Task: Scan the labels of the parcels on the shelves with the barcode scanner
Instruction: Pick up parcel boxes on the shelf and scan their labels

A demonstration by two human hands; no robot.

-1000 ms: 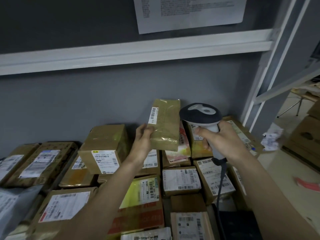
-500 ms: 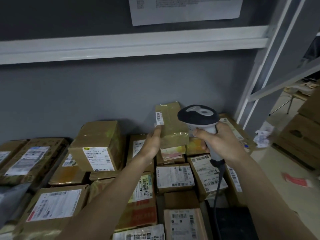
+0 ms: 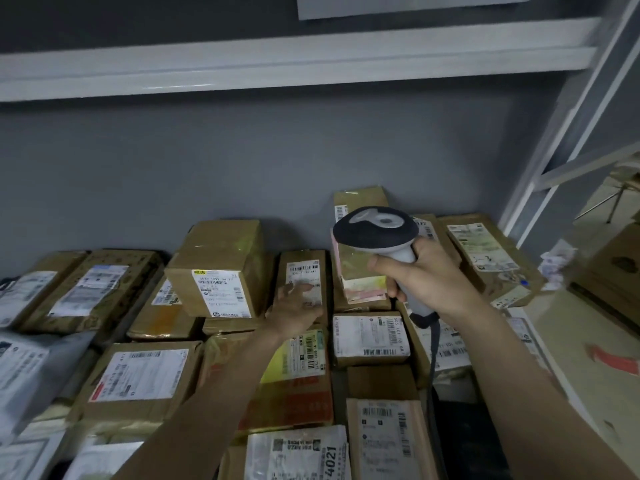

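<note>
Now the barcode scanner point(image 3: 377, 233) sits gripped in the right hand point(image 3: 426, 275), raised before the tall parcel point(image 3: 360, 202) leaning on the wall. Left of the scanner, the left hand point(image 3: 294, 308) rests with loose fingers on a flat parcel point(image 3: 303, 271), likely next; aiming at its label comes next. Crowded boxes surround it.

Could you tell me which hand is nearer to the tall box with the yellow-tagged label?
Left hand: it reaches just right of the tall box. The right hand grips the scanner farther right.
</note>
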